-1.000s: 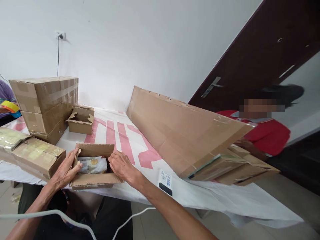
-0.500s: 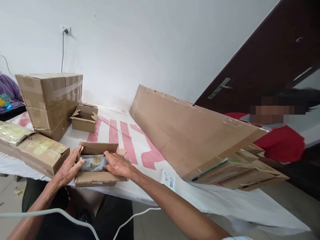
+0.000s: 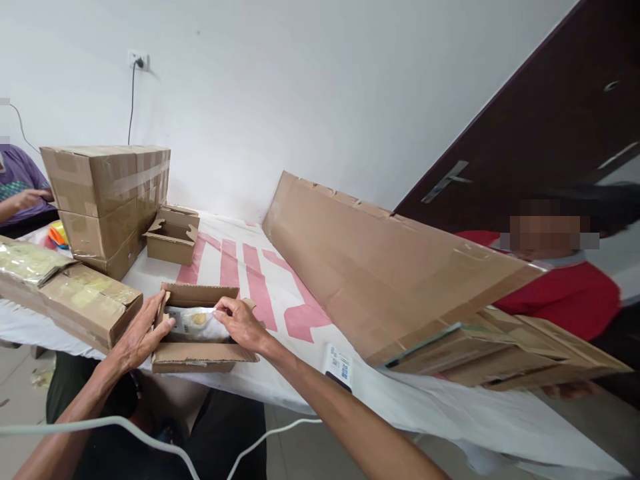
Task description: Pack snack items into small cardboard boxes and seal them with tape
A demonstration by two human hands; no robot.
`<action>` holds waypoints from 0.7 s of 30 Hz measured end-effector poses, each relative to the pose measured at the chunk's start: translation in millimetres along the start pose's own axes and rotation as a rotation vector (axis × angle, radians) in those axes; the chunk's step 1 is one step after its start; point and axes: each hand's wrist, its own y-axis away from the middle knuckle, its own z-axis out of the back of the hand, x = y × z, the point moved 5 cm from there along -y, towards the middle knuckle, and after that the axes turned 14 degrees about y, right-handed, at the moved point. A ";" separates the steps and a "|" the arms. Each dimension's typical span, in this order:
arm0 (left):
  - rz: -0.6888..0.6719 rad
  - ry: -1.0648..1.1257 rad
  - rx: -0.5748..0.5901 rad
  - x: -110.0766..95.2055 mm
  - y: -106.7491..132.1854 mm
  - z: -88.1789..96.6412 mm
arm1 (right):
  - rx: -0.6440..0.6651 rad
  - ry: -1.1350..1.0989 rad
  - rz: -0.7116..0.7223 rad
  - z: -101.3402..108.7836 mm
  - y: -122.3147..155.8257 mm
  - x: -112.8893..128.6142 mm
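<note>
A small open cardboard box (image 3: 195, 359) sits at the table's near edge, its long flaps folded outward. Inside lies a clear plastic packet (image 3: 193, 323) with a round gold mark and printing. My left hand (image 3: 140, 333) grips the box's left end, its thumb over the inside and fingers along the end flap. With bent fingers, my right hand (image 3: 243, 323) pinches the right end of the packet. What lies beneath the packet is hidden.
Taped cartons (image 3: 113, 193) stand stacked at the back left, beside another open box (image 3: 173, 250). Nearer lies a long taped carton (image 3: 87, 293). A large cardboard sheet (image 3: 390, 273) leans at right, near a white labelled object (image 3: 339, 367). People sit at both sides.
My right hand has lifted slightly and drawn its fingers together on the packet's end. More of the packet's gold mark shows. The person at right has leaned and shifted the cardboard there.
</note>
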 end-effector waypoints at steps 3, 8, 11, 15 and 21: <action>0.007 -0.015 0.009 -1.1 0.8 -0.3 | -0.070 -0.105 -0.002 17.3 4.5 1.6; -0.038 -0.067 0.022 -7.3 0.4 -2.4 | -0.207 -0.256 -0.067 53.8 13.1 1.9; -0.036 -0.143 0.059 -9.2 -2.4 -2.2 | -0.307 -0.315 -0.101 72.5 15.1 -0.8; -0.063 -0.258 0.103 -16.6 -8.8 4.1 | -0.403 -0.360 -0.105 85.3 11.8 -2.1; -0.164 -0.140 0.016 -61.5 -18.8 17.3 | -0.442 -0.468 -0.111 76.1 -3.3 4.1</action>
